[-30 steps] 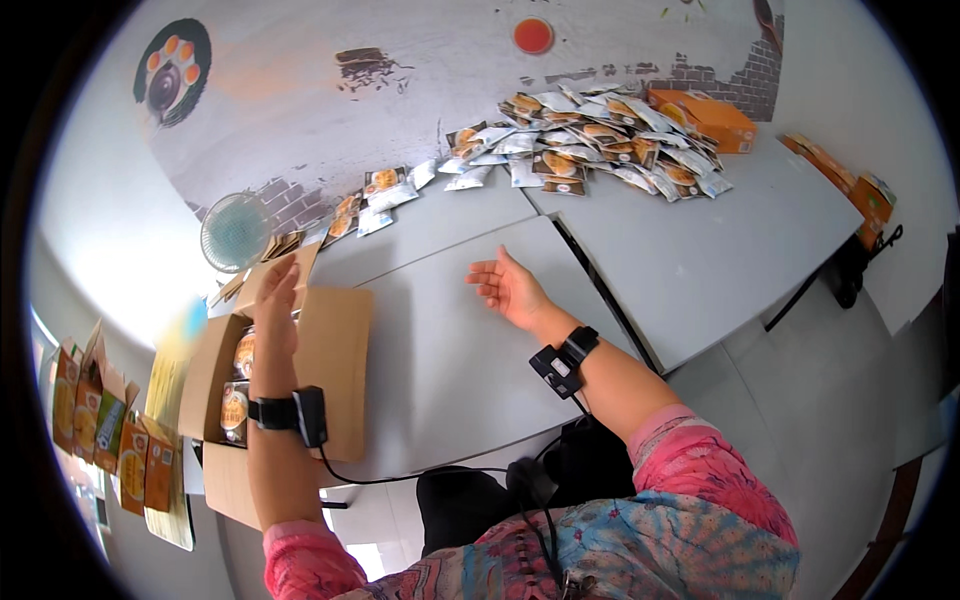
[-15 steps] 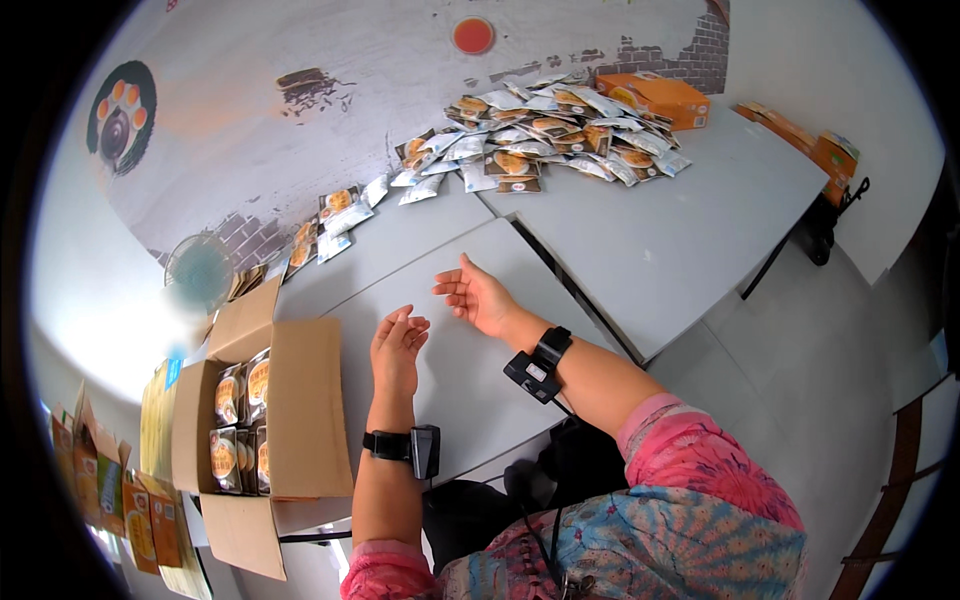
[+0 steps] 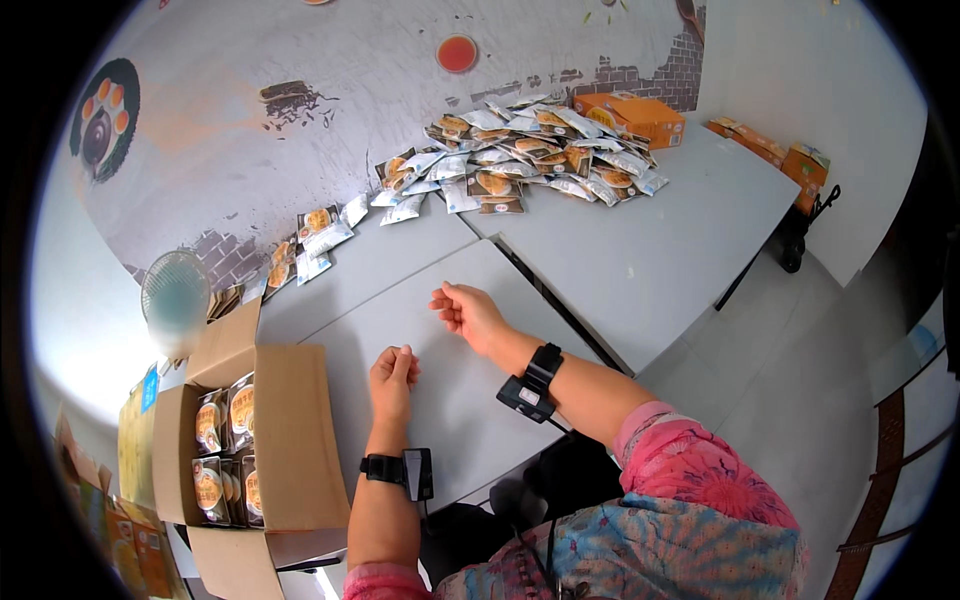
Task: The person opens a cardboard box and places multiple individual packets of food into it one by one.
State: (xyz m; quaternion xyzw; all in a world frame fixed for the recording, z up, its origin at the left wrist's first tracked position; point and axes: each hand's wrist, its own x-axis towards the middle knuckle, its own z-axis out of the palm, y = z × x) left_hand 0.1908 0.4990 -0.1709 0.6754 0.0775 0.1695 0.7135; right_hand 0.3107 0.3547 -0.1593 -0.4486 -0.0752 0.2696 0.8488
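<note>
My left hand hovers over the near grey table, its fingers curled into a loose fist with the thumb on top. A little farther and to the right, my right hand is turned palm inward, its fingers bent in and the thumb laid over them. Nothing shows in either hand, and the two are apart. Nearest the left hand, an open cardboard box holds flat food packets in clear wrap, standing in rows. Each wrist carries a black strapped device.
A large heap of foil packets covers the back table against the wall, beside an orange carton. A few loose packets trail toward the box. A fan stands beyond it. Dark gaps separate the tables.
Both hands have curled their fingers inward from a looser, more open pose. My left hand has dropped slightly nearer to me. The view has shifted a little; packets and box stay put.
</note>
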